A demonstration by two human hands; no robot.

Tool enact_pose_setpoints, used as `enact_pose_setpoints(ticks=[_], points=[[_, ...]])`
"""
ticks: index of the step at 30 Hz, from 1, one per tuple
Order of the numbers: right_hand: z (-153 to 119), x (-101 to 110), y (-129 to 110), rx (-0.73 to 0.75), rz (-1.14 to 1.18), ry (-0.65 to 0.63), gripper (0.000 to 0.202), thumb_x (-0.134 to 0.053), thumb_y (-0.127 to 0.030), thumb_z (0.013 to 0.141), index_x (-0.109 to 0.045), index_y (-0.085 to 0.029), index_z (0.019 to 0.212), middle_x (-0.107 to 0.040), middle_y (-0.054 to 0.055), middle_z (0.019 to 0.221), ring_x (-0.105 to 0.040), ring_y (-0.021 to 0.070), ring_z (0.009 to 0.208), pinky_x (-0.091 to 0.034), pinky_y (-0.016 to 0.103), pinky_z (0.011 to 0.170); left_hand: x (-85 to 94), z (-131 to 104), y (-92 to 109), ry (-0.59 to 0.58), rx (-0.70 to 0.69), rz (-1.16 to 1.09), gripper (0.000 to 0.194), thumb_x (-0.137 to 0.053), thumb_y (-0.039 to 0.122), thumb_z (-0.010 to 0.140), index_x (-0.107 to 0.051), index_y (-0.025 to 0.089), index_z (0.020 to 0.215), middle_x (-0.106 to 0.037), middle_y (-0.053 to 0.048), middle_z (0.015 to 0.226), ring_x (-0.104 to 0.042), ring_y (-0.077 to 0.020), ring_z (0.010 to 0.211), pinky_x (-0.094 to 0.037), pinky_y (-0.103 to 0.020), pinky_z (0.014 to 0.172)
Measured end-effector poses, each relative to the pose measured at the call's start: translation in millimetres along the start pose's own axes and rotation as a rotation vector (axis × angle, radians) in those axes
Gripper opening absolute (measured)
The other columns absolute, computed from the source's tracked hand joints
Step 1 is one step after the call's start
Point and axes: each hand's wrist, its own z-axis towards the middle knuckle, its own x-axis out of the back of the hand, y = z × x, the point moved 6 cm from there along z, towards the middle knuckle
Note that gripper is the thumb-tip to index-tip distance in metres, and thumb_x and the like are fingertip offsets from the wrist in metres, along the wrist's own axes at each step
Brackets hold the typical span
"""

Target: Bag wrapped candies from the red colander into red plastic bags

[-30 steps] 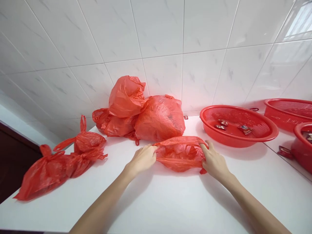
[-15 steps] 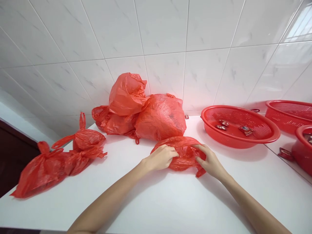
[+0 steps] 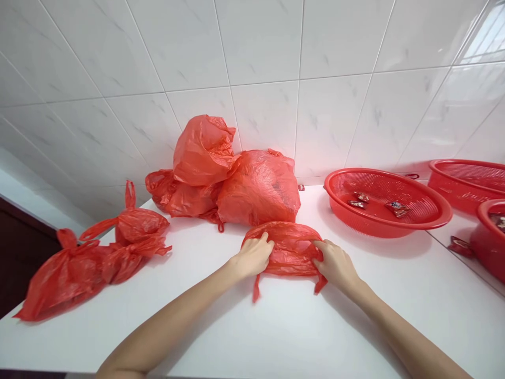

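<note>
A red plastic bag [image 3: 292, 266] lies on the white table between my hands, its mouth stretched wide. My left hand [image 3: 254, 255] grips the left side of its rim, fingers curled over the film. On the opposite side, my right hand [image 3: 335, 263] pinches the rim between thumb and fingers. Two handle strips of the bag dangle toward me, one near each hand. Just behind it rests a large, full red bag [image 3: 260, 187].
More stuffed red bags [image 3: 205, 150] are heaped against the tiled wall. Tied red bags [image 3: 71, 273] sit at the left. On the right, a red plastic colander [image 3: 386, 223] holds several small wrapped packets [image 3: 397, 209]. Other red baskets [image 3: 465, 184] stand farther right.
My hands have drawn slightly apart, with the left moving left, and the bag's mouth is pulled wider and straighter. A handle strip now hangs out beside my left hand.
</note>
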Motion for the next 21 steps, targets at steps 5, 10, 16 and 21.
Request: enact_pose_setpoints(ticks=[5, 10, 16, 21], points=[[-0.5, 8.0, 0.5, -0.024, -0.175, 0.031, 0.063, -0.05, 0.004, 0.078, -0.062, -0.022, 0.134, -0.064, 0.01, 0.105, -0.063, 0.0181, 0.078, -0.035, 0.025, 0.061, 4.0, -10.0, -3.7, -0.051, 0.048, -0.038, 0.057, -0.066, 0.02, 0.077, -0.053, 0.011, 0.131, -0.067, -0.018, 0.117, -0.068, -0.036, 0.109, -0.054, -0.041, 0.088], [4.0, 8.8, 7.4, 0.086, -0.146, 0.163, 0.055, -0.051, -0.002, 0.08, -0.067, -0.019, 0.13, -0.058, 0.018, 0.135, -0.068, 0.0253, 0.097, -0.05, 0.034, 0.079, 6.5, -18.8, 2.3, -0.089, 0.011, -0.111, 0.054, -0.068, 0.026, 0.072, -0.054, 0.017, 0.124, -0.07, -0.014, 0.112, -0.07, -0.0332, 0.102, -0.052, -0.038, 0.085], [-3.1, 18.9, 4.9, 0.443, -0.021, 0.478, 0.041, -0.056, -0.019, 0.087, -0.072, -0.025, 0.124, -0.049, 0.017, 0.148, -0.053, 0.0372, 0.131, -0.047, 0.057, 0.102, 11.3, -20.6, 0.7, -0.007, 0.018, -0.211, 0.028, -0.059, 0.028, 0.079, -0.056, 0.021, 0.106, -0.072, -0.01, 0.1, -0.071, -0.0307, 0.088, -0.049, -0.035, 0.07], [-25.1, 22.3, -27.2, 0.817, -0.001, 0.56, 0.042, -0.042, -0.008, 0.095, -0.073, -0.025, 0.116, -0.066, 0.013, 0.133, -0.06, 0.0276, 0.123, -0.05, 0.05, 0.101, 10.1, -16.1, 7.0, 0.016, -0.031, -0.287, 0.024, -0.058, 0.029, 0.082, -0.057, 0.02, 0.104, -0.073, -0.008, 0.094, -0.071, -0.0287, 0.085, -0.047, -0.032, 0.065]])
